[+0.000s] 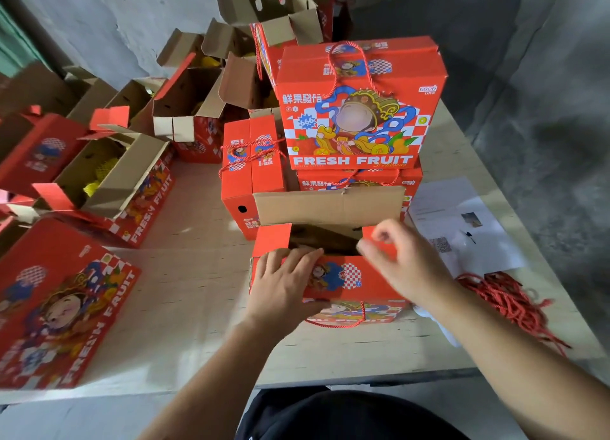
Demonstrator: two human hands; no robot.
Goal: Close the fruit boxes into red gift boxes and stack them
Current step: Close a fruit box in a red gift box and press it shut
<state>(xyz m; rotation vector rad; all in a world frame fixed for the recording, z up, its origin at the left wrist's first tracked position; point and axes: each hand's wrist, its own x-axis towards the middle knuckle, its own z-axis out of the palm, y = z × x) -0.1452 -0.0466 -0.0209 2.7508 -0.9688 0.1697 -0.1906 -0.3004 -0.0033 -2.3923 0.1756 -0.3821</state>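
Observation:
A red gift box (343, 276) stands in front of me near the table's front edge, its top half open, with the brown back flap (330, 205) upright. My left hand (284, 283) presses flat on the near red top flap. My right hand (399, 264) pinches the small red side flap (384, 241) at the right end with curled fingers. Behind it, closed red gift boxes are stacked; the top one (359, 106) reads FRESH FRUIT. Another closed box (251, 169) stands to the left of the stack.
Several open gift boxes holding yellow fruit (109, 172) crowd the left and back of the table. A closed box (62, 304) lies at the near left. A bundle of red cord handles (508, 301) and paper sheets (462, 225) lie to the right.

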